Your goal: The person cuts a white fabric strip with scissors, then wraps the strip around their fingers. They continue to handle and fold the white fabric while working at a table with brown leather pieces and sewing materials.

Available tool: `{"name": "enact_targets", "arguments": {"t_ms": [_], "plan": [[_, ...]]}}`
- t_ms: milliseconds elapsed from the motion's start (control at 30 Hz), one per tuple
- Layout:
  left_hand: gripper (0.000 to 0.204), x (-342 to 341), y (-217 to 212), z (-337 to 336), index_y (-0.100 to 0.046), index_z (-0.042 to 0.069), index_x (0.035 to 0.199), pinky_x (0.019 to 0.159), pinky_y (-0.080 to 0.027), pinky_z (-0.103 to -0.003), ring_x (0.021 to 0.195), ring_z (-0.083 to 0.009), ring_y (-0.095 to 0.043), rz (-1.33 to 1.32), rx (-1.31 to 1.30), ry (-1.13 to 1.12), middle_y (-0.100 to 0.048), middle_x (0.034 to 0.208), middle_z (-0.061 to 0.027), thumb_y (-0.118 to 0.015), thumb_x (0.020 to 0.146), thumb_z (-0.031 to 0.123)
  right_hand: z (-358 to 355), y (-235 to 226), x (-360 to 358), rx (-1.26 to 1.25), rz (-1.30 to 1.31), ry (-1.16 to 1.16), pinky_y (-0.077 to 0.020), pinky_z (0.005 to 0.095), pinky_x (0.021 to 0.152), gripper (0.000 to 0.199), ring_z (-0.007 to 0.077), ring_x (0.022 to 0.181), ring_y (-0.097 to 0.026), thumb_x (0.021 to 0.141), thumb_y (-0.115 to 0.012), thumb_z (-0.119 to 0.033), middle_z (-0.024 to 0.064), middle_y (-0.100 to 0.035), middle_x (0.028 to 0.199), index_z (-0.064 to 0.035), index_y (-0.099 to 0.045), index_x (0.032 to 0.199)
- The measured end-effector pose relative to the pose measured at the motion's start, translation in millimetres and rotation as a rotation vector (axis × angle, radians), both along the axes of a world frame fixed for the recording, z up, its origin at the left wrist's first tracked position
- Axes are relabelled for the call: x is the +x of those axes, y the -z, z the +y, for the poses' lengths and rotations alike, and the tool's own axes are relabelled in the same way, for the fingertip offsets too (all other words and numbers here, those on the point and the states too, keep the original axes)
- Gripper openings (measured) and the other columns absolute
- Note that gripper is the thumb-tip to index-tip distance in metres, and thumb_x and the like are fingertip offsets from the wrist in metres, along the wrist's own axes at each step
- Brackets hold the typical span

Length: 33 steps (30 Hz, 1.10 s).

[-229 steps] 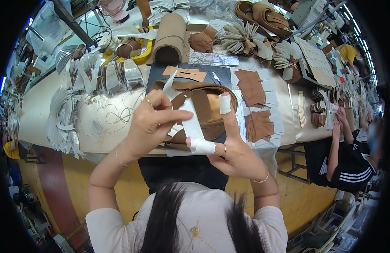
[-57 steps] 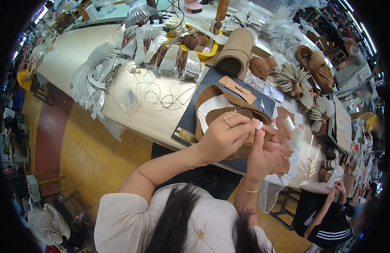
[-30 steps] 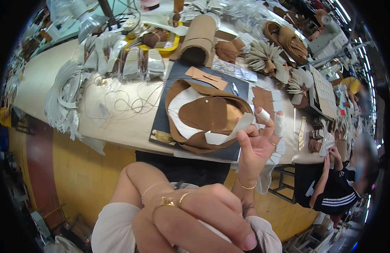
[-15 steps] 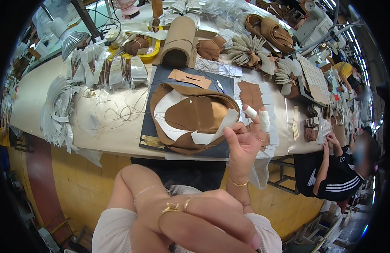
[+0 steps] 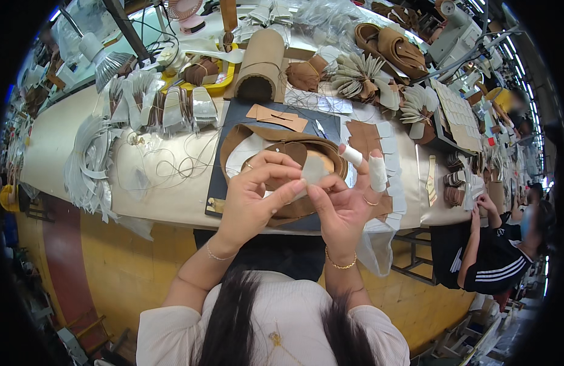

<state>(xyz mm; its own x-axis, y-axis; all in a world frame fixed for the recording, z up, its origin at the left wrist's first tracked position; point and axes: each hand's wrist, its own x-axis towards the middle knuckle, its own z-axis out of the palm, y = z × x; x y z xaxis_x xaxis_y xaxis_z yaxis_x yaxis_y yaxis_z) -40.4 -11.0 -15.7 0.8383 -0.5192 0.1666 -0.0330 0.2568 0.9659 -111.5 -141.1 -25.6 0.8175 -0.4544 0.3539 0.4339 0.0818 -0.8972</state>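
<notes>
My left hand (image 5: 260,192) and my right hand (image 5: 349,207) meet in front of me over the bench, thumbs close together. Each pinches a thin whitish strip (image 5: 314,169) that sticks up between the fingertips. White tape wraps two raised fingers of the right hand. Behind them, a long brown leather band (image 5: 236,137) lies curled in a loop on a dark board (image 5: 214,194). White lining and a flat brown piece (image 5: 292,150) show inside the loop, partly hidden by my hands.
Tan pieces (image 5: 282,118) and a small pen-like tool (image 5: 319,128) lie behind the loop. Bundled strips (image 5: 87,161) and loose thread (image 5: 172,165) are left, a brown roll (image 5: 259,58) behind, brown and white pieces (image 5: 389,149) right. Farther right sits a person in black (image 5: 492,259).
My left hand has risen from close below the camera to the strip and pinches it beside the right hand. The right hand stays nearly in place, fingers still raised.
</notes>
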Motion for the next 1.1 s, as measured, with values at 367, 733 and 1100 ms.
{"name": "enact_targets", "arguments": {"t_ms": [367,733,1100], "plan": [[0.033,-3,7,-8,-0.065,0.003,0.116,0.065,-0.048,-0.021,0.072,-0.0071,-0.059,0.022,-0.004,-0.187,-0.063,0.085,-0.0021,-0.067,0.083,-0.002,-3,3,5,-0.401,-0.100,0.188,-0.0440,0.0366,0.094,0.083,0.0200,0.104,-0.060,0.079,-0.066,0.012,0.0159,-0.042,0.130,-0.0091,-0.020,0.144],[0.050,2,21,-10,-0.065,0.010,0.121,0.056,-0.048,-0.029,0.068,-0.0180,-0.056,-0.787,0.334,-0.401,-0.056,0.081,-0.0065,-0.070,0.073,-0.003,6,1,22,-0.425,-0.068,0.245,-0.0415,0.0400,0.102,0.079,0.0150,0.091,-0.066,0.078,-0.067,0.011,0.0118,-0.039,0.128,-0.0038,-0.024,0.142],[0.047,8,22,0,-0.065,0.007,0.117,0.073,-0.052,-0.032,0.087,-0.0253,-0.059,-0.905,0.330,-0.381,-0.058,0.101,-0.0109,-0.070,0.071,-0.005,10,-7,16,-0.271,0.098,0.107,-0.0506,0.0291,0.086,0.088,0.0172,0.086,-0.065,0.079,-0.065,0.013,0.0198,-0.048,0.127,-0.0039,-0.011,0.146]]}}
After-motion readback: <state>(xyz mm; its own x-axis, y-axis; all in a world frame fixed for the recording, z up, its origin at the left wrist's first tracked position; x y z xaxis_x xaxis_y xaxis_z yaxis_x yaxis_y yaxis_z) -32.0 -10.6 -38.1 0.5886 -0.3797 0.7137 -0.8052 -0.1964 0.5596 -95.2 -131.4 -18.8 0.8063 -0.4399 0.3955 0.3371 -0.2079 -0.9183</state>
